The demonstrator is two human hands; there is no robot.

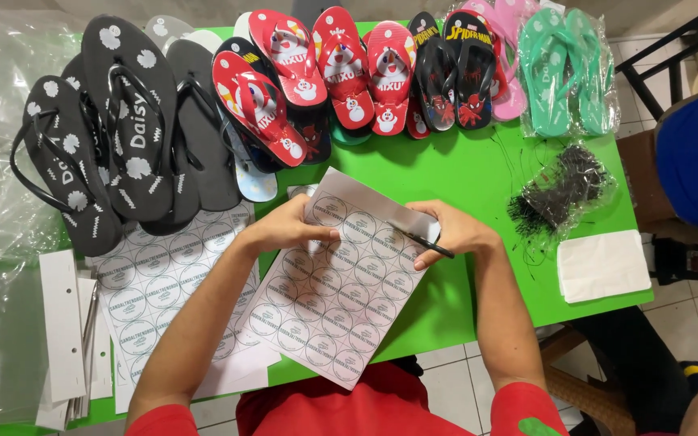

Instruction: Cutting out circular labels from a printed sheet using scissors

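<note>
A person's two hands hold one sheet of round stickers [329,303] over a green table [478,182]. The left hand [288,226] pinches the sheet's upper edge; the right hand [454,232] is closed around a thin black tool [422,239] pressed to the paper. A second sticker sheet [155,282] lies flat at the left. Along the far edge — black flip-flops [123,129], red flip-flops [317,73], one mint-green pair [563,69] in clear wrap. A bag of black ties [563,190] and a folded white paper [603,265] sit right, with bare green between.
</note>
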